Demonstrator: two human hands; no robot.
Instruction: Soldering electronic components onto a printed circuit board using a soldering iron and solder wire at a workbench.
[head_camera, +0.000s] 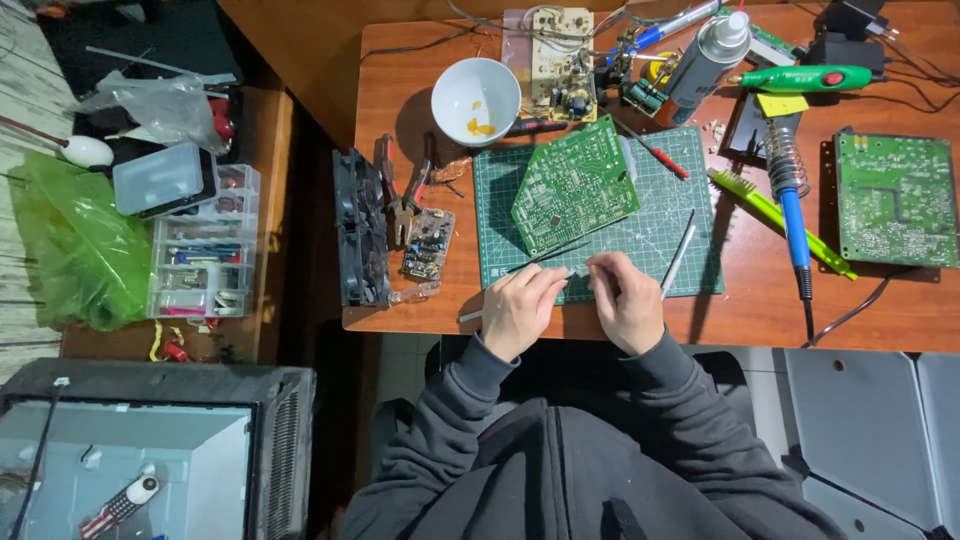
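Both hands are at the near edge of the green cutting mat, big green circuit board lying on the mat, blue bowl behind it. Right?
Not quite: the bowl is white, not blue, as the head view shows. The rest holds: the left hand and right hand are at the near edge of the green cutting mat, and the big green circuit board lies on the mat.

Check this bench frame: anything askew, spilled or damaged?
Only minor things: the white bowl has orange residue inside, and the green circuit board lies skewed across the cutting mat. Nothing looks spilled or broken.

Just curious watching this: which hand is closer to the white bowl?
Left. The left hand lies below the white bowl, slightly right; the right hand is farther right.
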